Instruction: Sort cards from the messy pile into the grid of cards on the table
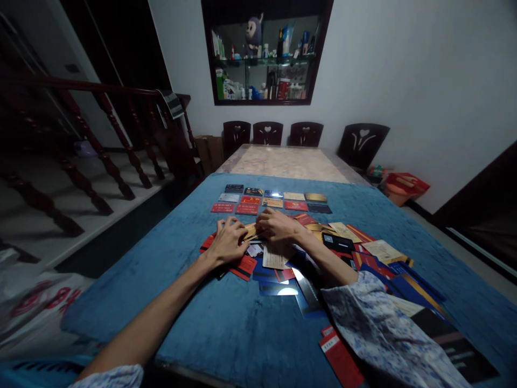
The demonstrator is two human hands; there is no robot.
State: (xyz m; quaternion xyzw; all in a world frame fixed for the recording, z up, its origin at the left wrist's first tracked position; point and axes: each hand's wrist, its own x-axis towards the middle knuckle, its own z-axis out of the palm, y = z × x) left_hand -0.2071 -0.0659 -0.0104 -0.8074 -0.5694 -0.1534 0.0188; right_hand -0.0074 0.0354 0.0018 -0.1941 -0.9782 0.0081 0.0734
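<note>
A gold card (251,232) with a dark stripe lies between my two hands, over the near pile of plastic cards. My left hand (228,241) has its curled fingers at the card's left end. Bent over the card's right end are the fingers of my right hand (276,224), which partly hide it. Just below my hands are a white printed card (275,257), a red card (244,268) and a blue card (278,288). Beyond my fingers, several cards lie face up in rows, among them a red card (296,206) and a silver card (229,198).
A blue cloth (186,293) covers the near part of the table. Many loose cards spread to the right around a black card (338,242). A red card (341,358) lies by my right sleeve. Dark chairs (267,133) stand at the far end.
</note>
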